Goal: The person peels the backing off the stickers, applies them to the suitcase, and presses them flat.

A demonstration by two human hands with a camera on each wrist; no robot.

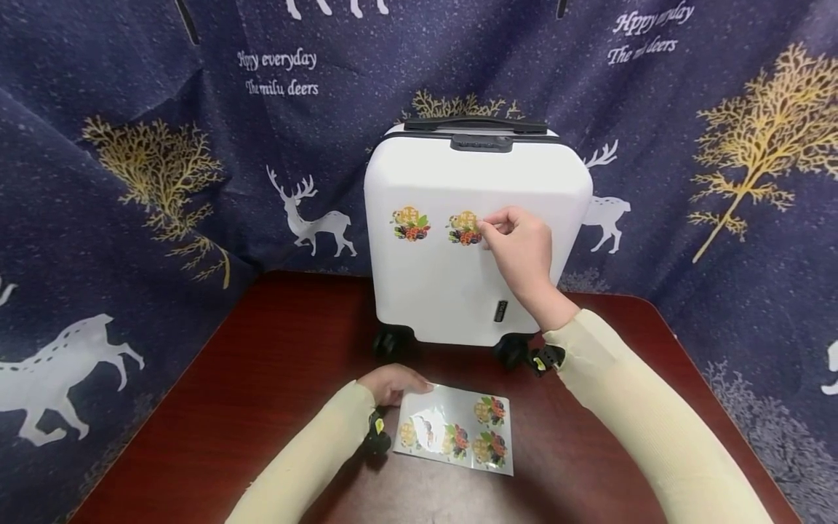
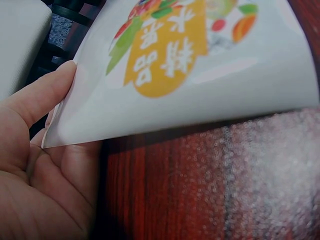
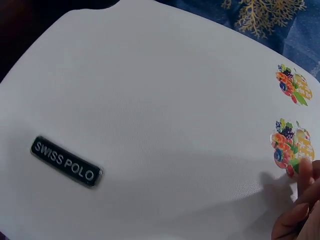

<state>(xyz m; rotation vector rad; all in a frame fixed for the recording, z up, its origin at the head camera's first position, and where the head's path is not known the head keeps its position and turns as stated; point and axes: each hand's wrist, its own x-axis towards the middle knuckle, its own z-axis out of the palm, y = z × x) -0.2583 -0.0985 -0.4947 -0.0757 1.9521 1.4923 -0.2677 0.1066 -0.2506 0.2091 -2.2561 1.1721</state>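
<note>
Fruit sticker, just left of the R hand, is up against the white hard-shell suitcase; that hand looks clamped on its edge, thumb to finger. A matching sticker sits farther L of the same hand. L hand, well below R, grips the sticker sheet by a corner. IMO: level the held one w/ its neighbour, press from middle out, no bubbles pls.
</note>
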